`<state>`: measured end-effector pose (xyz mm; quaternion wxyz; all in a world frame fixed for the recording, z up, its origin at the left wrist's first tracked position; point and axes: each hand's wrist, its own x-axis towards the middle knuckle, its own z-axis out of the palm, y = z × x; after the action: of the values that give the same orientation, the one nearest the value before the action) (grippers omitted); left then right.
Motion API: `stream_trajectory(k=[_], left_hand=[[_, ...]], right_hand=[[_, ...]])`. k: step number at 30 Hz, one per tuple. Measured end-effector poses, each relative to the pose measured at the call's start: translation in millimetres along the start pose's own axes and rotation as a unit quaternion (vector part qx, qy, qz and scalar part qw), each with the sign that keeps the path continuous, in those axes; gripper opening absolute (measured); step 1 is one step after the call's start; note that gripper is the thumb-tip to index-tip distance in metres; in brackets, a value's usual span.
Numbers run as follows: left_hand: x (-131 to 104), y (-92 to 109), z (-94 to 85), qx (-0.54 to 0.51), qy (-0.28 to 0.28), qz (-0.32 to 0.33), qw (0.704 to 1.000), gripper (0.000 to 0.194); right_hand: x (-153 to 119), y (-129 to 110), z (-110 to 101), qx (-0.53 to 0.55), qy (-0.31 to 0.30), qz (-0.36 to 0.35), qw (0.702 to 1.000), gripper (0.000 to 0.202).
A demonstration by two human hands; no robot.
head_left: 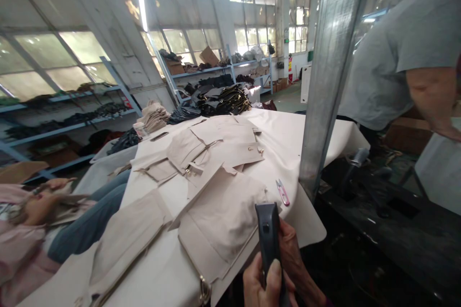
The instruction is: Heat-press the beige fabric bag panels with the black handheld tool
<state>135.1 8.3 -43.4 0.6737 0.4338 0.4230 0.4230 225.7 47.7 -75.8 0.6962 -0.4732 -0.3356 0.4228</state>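
My left hand (260,282) is closed around a black handheld tool shaped like a hair clipper (267,230), its thumb lying on the body. From the right side my right hand (292,254) also grips this tool, with its fingers partly hidden behind it. The tool's head points away from me, over the right edge of a beige bag piece (219,216) with a zipper and metal fittings. Pink thread snips (283,192) lie just beyond my hands. More beige bag parts (190,148) overlap on the white-covered table (277,127).
A metal post (324,81) rises at the table's right edge. Dark machinery (382,220) stands on the right, near a person in a grey shirt (392,48). Another person in pink (25,244) sits at left. Shelves (65,124) and stacked dark pieces (223,98) are behind.
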Motion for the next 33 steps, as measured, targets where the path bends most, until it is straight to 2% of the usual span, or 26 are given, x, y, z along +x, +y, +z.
stream_trajectory(k=[2, 5, 8, 10, 13, 17, 22, 25, 27, 30, 33], left_hand=[[6, 9, -7.3, 0.014, 0.001, -0.002, 1.000, 0.054], [11, 24, -22.8, 0.026, 0.042, -0.003, 0.999, 0.058], [6, 29, -33.1, 0.014, 0.061, -0.006, 0.998, 0.057], [-2, 25, -32.0, 0.003, 0.051, -0.001, 0.999, 0.056], [-13, 12, -20.0, -0.012, 0.029, 0.016, 0.999, 0.055], [-12, 0, -6.0, -0.017, 0.022, 0.023, 0.999, 0.054], [-2, 12, -15.6, -0.014, 0.081, 0.042, 0.996, 0.056], [1, 24, -24.4, -0.002, 0.111, 0.056, 0.992, 0.053], [3, 31, -27.4, 0.006, 0.108, 0.069, 0.992, 0.050], [6, 39, -27.6, 0.018, 0.092, 0.085, 0.992, 0.045], [2, 46, -23.4, 0.044, 0.093, 0.101, 0.990, 0.042]], right_hand=[[-3, 0, -1, -0.011, 0.001, -0.006, 1.000, 0.021], [-5, 1, -2, -0.033, 0.000, -0.027, 0.999, 0.022], [-3, 4, -2, -0.047, 0.009, -0.044, 0.998, 0.020], [-2, 5, 0, -0.044, 0.017, -0.047, 0.998, 0.019], [-4, 3, 3, -0.039, 0.008, -0.045, 0.998, 0.024], [-11, -2, 1, -0.042, -0.023, -0.031, 0.998, 0.032], [-8, 6, -7, -0.094, -0.007, -0.007, 0.996, 0.040], [-5, 6, -9, -0.122, -0.035, 0.010, 0.992, 0.040], [-9, -4, -11, -0.204, -0.069, 0.016, 0.976, 0.041], [-27, -32, -14, -0.359, -0.156, -0.014, 0.920, 0.045], [-49, -62, -12, -0.377, -0.215, -0.039, 0.900, 0.041]])
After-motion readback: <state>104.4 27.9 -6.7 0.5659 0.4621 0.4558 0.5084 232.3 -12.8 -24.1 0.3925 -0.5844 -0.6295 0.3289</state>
